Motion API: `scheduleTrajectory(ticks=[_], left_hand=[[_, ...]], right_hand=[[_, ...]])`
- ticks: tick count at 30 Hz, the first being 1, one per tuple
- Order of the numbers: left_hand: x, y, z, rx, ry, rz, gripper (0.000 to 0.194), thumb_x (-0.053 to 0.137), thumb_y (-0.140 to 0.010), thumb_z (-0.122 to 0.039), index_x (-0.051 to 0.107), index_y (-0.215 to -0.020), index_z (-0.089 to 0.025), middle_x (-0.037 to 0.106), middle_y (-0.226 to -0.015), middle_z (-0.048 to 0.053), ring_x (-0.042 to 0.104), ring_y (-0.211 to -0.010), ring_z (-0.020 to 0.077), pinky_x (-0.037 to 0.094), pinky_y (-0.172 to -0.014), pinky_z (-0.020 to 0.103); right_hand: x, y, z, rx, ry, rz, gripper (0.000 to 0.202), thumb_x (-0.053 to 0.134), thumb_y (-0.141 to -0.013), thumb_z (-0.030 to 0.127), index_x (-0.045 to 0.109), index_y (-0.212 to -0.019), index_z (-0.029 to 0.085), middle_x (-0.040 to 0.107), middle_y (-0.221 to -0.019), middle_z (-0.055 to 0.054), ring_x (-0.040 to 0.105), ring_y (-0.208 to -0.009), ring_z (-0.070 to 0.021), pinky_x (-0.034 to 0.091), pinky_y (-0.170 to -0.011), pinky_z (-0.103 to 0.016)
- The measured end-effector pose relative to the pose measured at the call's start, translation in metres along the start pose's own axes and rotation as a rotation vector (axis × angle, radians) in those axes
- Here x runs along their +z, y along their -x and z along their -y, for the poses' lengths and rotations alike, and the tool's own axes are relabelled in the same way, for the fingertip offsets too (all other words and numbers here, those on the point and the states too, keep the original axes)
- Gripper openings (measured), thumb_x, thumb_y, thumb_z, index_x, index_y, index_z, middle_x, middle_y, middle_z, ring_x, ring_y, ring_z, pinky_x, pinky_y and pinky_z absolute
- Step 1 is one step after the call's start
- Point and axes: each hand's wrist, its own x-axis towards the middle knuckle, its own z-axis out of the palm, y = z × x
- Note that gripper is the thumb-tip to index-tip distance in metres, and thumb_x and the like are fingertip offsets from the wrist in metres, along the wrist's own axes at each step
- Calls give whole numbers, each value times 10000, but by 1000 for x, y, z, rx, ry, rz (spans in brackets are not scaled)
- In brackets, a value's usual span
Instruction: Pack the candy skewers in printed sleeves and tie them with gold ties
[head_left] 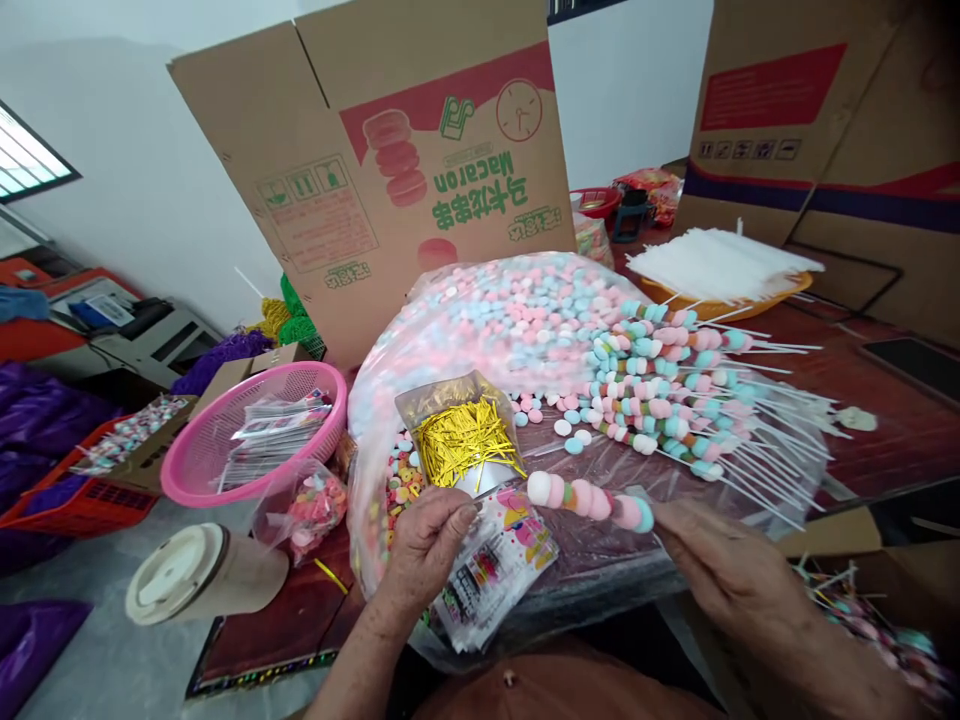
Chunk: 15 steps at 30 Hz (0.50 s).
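My right hand (720, 560) is closed round the stick end of a marshmallow skewer (592, 500), threaded with white, pink and pale blue pieces. The skewer points left, over the near edge of the table. My left hand (427, 545) has its thumb and fingers pressed together at the upper left edge of a stack of printed plastic bags (499, 570); whether it pinches a bag is hidden. Just beyond lies an open bag of gold twist ties (465, 445). More finished skewers (660, 385) are piled at the right, sticks pointing right.
A large clear bag of pastel candies (517, 310) fills the middle, before a cardboard box (450, 150). A pink basket (337, 420) holds packets at left, near a lidded cup (225, 570). White sticks (720, 262) fill an orange basket. A carton of skewers (885, 620) stands low right.
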Motion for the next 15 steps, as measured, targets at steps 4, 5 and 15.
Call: scheduleTrajectory(ticks=[4, 5, 15], left_hand=[[-1, 2, -1, -34, -37, -3, 215, 476, -854, -261, 648, -760, -173, 660, -702, 50, 582, -658, 152, 443, -630, 275], [-2, 1, -2, -29, -64, 24, 216, 473, -856, -261, 648, -761, -176, 662, -701, 50, 581, -657, 153, 435, -633, 277], [-14, -30, -15, 99, -283, 195, 203, 499, -842, -265, 666, -741, -210, 670, -674, 33, 548, -631, 155, 346, -644, 286]], right_hand=[[8, 6, 5, -44, 30, 21, 247, 423, -866, 129, 601, -1031, 175, 686, -861, -83, 639, -792, -169, 498, -696, -263], [10, 8, 5, -48, 29, 33, 258, 411, -867, 125, 607, -1027, 177, 687, -850, -83, 637, -780, -168, 496, -693, -266], [4, 4, 2, -39, 10, 85, 303, 405, -851, 99, 618, -1043, 197, 682, -835, -71, 632, -754, -161, 491, -671, -257]])
